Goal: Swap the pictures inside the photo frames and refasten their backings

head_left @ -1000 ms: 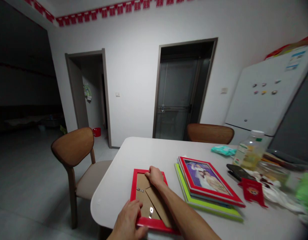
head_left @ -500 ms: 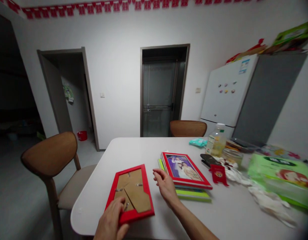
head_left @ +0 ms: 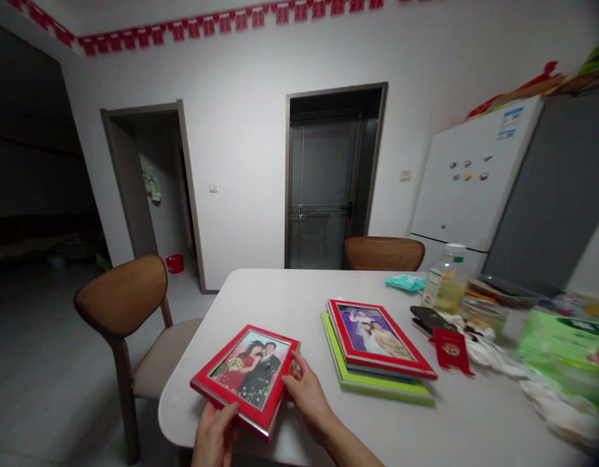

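A red picture frame with silver trim is held face up and slightly tilted over the near left part of the table. Its photo shows a couple, one in a red dress with a bouquet, the other in a dark suit. My left hand grips its near edge, thumb on the front border. On the right edge my right hand closes, fingers on the border. To the right lies a stack: another red picture frame with a photo on top, a lime-green picture frame beneath it.
The white table has a rounded left end beside a wooden chair. Another chair stands behind. At right are an oil bottle, a dark phone-like item, a red card, crumpled tissues and a green tissue pack.
The held picture frame has turned over from its brown backing to its photo side. My right hand, apart from it before, now grips its right edge. The view has shifted left.
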Motion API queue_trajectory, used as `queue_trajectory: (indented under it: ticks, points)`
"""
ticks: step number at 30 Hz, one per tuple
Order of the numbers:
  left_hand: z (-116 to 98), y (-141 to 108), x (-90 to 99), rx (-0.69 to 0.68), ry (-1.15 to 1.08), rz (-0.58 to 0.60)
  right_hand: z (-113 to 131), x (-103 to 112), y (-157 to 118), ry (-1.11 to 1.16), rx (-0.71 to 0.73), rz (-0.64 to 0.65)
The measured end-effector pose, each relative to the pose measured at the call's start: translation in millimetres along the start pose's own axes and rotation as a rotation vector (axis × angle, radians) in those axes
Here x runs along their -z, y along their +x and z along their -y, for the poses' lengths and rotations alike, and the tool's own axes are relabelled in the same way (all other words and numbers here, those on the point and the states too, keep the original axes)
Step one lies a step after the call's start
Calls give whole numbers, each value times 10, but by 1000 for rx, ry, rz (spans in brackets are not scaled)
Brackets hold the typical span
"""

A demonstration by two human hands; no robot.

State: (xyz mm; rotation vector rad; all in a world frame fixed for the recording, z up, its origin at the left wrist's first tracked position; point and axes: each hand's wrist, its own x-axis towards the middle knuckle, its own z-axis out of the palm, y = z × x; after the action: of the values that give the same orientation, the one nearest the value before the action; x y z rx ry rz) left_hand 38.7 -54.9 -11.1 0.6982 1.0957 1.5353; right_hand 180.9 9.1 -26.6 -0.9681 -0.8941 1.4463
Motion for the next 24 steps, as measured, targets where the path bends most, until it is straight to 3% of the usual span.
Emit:
queue_trajectory:
  ticks: [6, 9, 12, 16, 19, 22, 24]
  points:
    - [10, 131, 278, 80, -41, -36, -1, 88, 62, -86, 13, -4]
    - [18, 230, 351, 49, -139, -161, -20, 175, 120, -90, 59, -43]
    - [-6, 331, 378, 50, -50, -241, -39, 296, 182, -81, 57, -49]
    - [-71, 449, 366, 179, 133, -32, 5, 381, 209, -146, 91, -115]
    - [-86, 486, 307, 203, 186, 32, 162, 359, 148, -254, 166, -138]
    - [-97, 434, 133, 169, 175, 90, 456, 365, 59, -403, 288, -71]
    - [-142, 362, -91, 138, 161, 172, 717, 452, 33, -476, 394, -61]
